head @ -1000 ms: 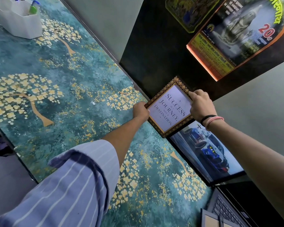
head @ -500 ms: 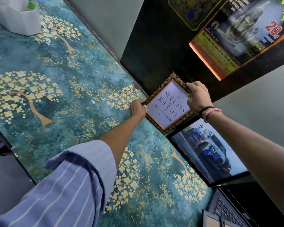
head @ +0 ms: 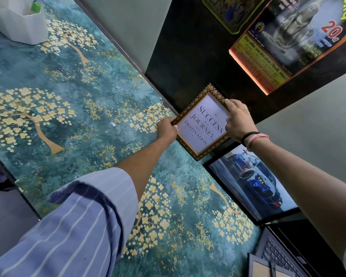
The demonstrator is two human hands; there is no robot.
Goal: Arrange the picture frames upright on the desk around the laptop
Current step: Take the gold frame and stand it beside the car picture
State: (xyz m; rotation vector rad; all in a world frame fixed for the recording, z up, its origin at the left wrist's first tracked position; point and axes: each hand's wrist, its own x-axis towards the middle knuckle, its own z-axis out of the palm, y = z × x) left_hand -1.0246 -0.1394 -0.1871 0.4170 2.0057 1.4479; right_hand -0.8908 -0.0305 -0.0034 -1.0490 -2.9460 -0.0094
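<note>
A quote frame with a black-and-gold patterned border and the words "Success is a journey" stands at the back of the desk, against the dark wall panel. My left hand grips its left edge and my right hand grips its upper right corner. A second, black-edged frame with a picture of a blue car stands just right of it against the wall. The laptop shows only its keyboard corner at the lower right.
A white pen holder stands at the desk's far left. Posters hang on the dark wall panel above the frames. A flat framed item lies by the laptop at the bottom edge. The desk's front edge runs along the lower left.
Both hands have shifted the quote frame slightly back and up toward the wall; it now sits closer against the dark panel. The car frame has not moved.
</note>
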